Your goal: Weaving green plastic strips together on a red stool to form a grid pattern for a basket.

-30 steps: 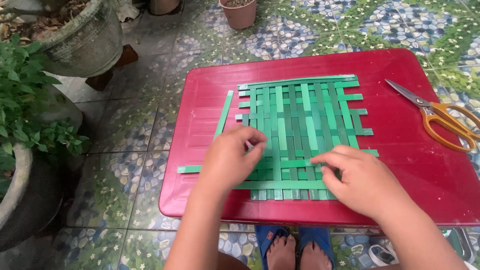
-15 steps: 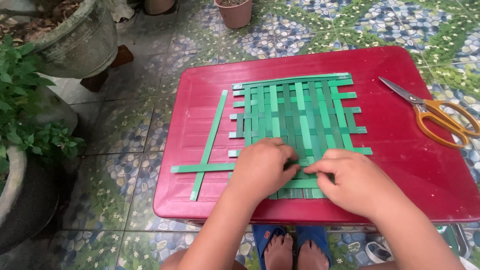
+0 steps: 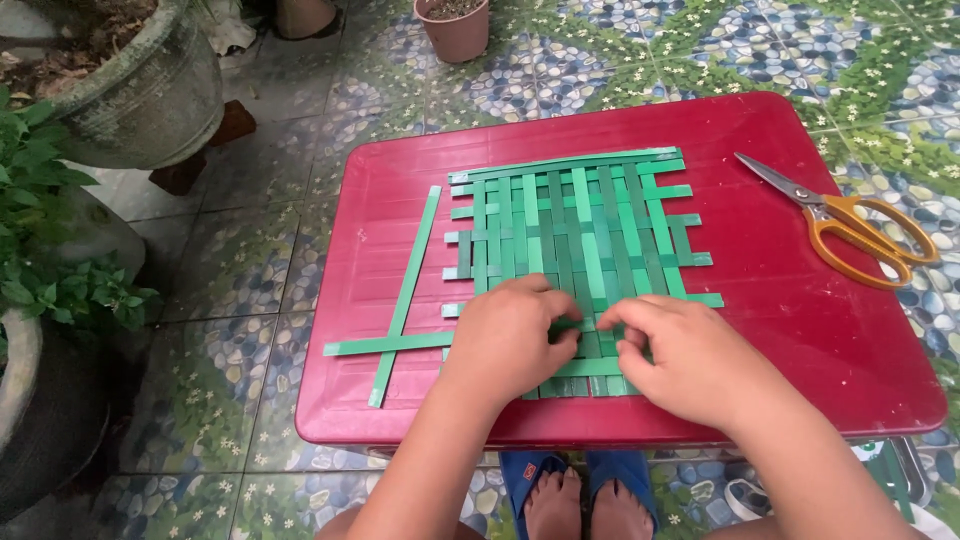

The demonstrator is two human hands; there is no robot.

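Watching both hands close in: left hand (image 3: 510, 335) and right hand (image 3: 690, 355) now pinch a green strip (image 3: 385, 345) into the woven mat (image 3: 575, 235) on the table (image 3: 800, 300); I read it as tightening a row.

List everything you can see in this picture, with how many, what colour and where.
woven mat of flat paper strips: one, green, middle of table
loose flat strips: two, green, crossing at table's left
low plastic table: one, red, on tiled floor
metal scissors with orange handles: one, table's right edge
large stone planters: two, grey, left, the nearer with green leaves
small clay pot: one, pinkish, top
slippers: two, blue, under table
left hand: on mat's near edge
right hand: on mat's near edge
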